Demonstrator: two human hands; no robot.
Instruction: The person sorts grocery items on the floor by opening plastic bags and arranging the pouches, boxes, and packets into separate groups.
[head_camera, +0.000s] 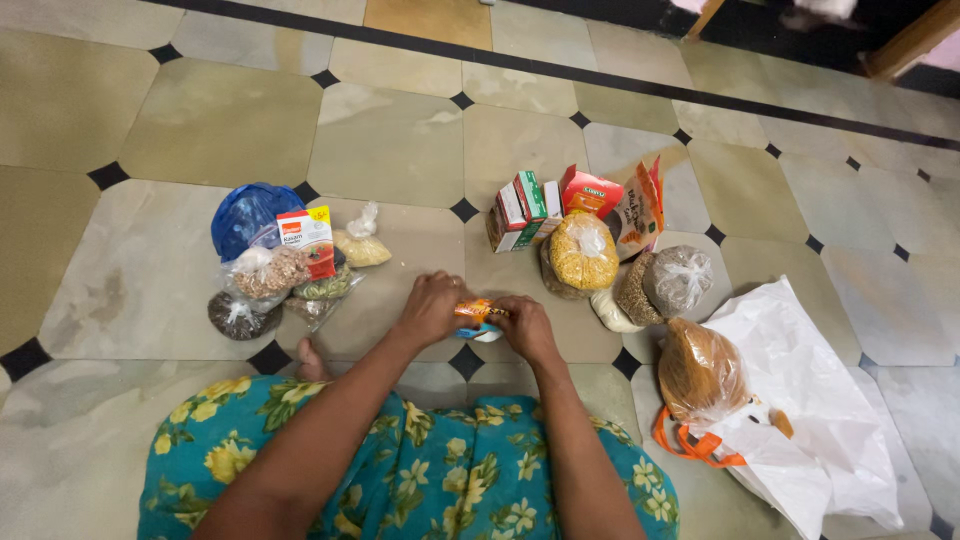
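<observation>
Floral lap (420, 480) below, both hands close on one small orange packet (478, 310): left hand (432, 308) and right hand (524, 328) pinch its ends over the floor (400, 140) (something blue beneath). Sorting, I judge; next needs a pile chosen, between bags (270, 275) and boxes (525, 205).

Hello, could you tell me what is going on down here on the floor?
A person sits on the tiled floor and holds a small orange packet between the left hand and the right hand, just above the floor. To the left lie a blue bag, a red and white box and small bags of grains. To the right stand little boxes, a bag of yellow lentils and a white carrier bag.
</observation>
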